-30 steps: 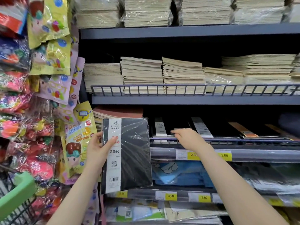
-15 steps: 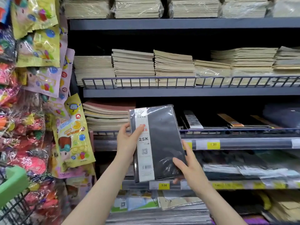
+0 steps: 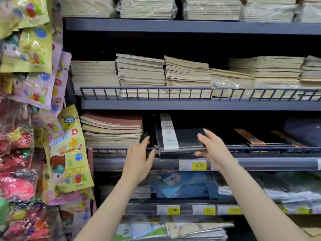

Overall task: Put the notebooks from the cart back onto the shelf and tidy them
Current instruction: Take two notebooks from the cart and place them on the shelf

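Note:
A black notebook (image 3: 184,139) in clear wrap, with a white label strip, lies flat on the middle shelf (image 3: 260,163), its near edge over the wire rail. My right hand (image 3: 211,150) holds its right corner, fingers on top and thumb beneath. My left hand (image 3: 140,159) is just left of it with straight fingers near its left edge; contact is unclear. More black notebooks (image 3: 250,139) lie to the right on the same shelf.
A stack of brown and cream notebooks (image 3: 112,130) sits left of the black one. Cream notebook stacks (image 3: 163,75) fill the shelf above. Hanging toy packets (image 3: 67,153) crowd the left. A green cart handle (image 3: 3,211) shows at the lower left. Price tags line the shelf edges.
The black notebook went from upright in both hands in front of the shelves to lying flat on the middle shelf. My left hand has let go of it.

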